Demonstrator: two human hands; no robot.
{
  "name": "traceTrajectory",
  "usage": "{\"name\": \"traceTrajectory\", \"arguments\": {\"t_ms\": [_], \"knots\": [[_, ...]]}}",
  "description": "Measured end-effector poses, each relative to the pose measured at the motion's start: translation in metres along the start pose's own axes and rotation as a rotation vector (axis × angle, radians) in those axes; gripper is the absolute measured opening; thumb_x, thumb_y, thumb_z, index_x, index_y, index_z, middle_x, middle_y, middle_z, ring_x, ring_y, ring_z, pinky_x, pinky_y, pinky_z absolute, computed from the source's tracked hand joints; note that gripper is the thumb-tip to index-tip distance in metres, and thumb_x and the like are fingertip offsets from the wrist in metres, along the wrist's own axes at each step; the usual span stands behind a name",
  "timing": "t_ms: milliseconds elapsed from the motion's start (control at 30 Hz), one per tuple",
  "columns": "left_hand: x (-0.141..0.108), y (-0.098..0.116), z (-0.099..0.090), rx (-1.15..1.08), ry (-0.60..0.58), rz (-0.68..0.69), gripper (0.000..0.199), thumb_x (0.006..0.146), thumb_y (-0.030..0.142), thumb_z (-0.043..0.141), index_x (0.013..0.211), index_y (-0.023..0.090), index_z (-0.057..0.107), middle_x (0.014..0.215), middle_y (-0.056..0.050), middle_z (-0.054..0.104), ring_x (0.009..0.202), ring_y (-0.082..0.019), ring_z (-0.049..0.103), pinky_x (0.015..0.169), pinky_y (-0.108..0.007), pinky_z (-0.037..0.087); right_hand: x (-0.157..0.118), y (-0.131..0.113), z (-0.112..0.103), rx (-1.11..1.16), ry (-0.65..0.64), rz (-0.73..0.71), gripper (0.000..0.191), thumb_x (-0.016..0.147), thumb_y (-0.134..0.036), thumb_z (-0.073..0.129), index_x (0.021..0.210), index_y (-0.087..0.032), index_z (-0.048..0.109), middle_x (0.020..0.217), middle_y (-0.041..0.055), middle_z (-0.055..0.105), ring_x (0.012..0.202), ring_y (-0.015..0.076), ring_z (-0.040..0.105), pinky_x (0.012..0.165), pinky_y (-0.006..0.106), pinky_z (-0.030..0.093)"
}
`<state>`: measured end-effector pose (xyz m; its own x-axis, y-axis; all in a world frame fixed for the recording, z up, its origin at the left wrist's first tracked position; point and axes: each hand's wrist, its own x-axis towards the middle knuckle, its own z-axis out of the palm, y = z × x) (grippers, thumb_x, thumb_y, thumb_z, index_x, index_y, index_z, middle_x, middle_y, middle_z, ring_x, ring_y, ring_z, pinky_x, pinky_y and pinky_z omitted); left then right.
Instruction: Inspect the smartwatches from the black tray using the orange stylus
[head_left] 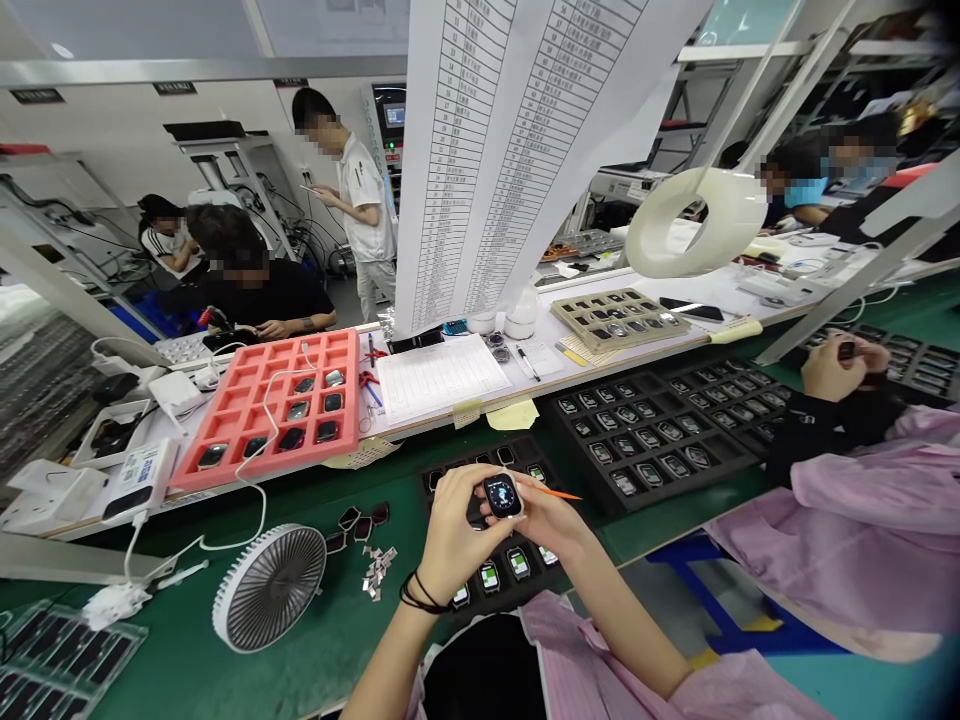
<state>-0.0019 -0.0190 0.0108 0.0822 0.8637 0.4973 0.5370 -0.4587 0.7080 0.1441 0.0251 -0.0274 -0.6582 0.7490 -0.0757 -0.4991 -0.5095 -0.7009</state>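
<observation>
A smartwatch body [502,495] with a lit dark screen is held up between both hands, facing the camera. My left hand [459,515] has its fingers wrapped round the left side of the watch. On the other side, my right hand [549,515] grips the right edge, and a thin orange stick [559,493] points out from its fingers. Beneath the hands lies a black foam tray [480,597] with watches in its slots, some showing green and white screens. My hands hide its middle.
A white fan [270,588] stands at the left, near loose small pieces [377,572]. Behind are a pink tray [281,405] and paper sheets [442,378]. Black watch trays [652,435] lie right, beside a co-worker's hands [834,367]. A tape roll [697,222] and a printed list [480,160] hang ahead.
</observation>
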Motion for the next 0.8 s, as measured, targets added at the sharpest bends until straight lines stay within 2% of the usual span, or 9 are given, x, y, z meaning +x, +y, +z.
{"name": "traceTrajectory", "arguments": {"t_ms": [800], "knots": [[-0.0005,-0.0052,0.0021,-0.003,0.007,-0.017,0.040,0.072,0.018,0.074,0.108,0.023,0.057,0.106,-0.008,0.067,0.100,-0.026,0.061,0.087,-0.043,0.049,0.0033,0.0020,-0.0006,0.003,0.021,0.004,0.039,0.069,-0.039,0.076,0.102,-0.019,0.069,0.092,0.0100,0.072,0.082,0.0234,0.069,0.075,0.038,0.055]]}}
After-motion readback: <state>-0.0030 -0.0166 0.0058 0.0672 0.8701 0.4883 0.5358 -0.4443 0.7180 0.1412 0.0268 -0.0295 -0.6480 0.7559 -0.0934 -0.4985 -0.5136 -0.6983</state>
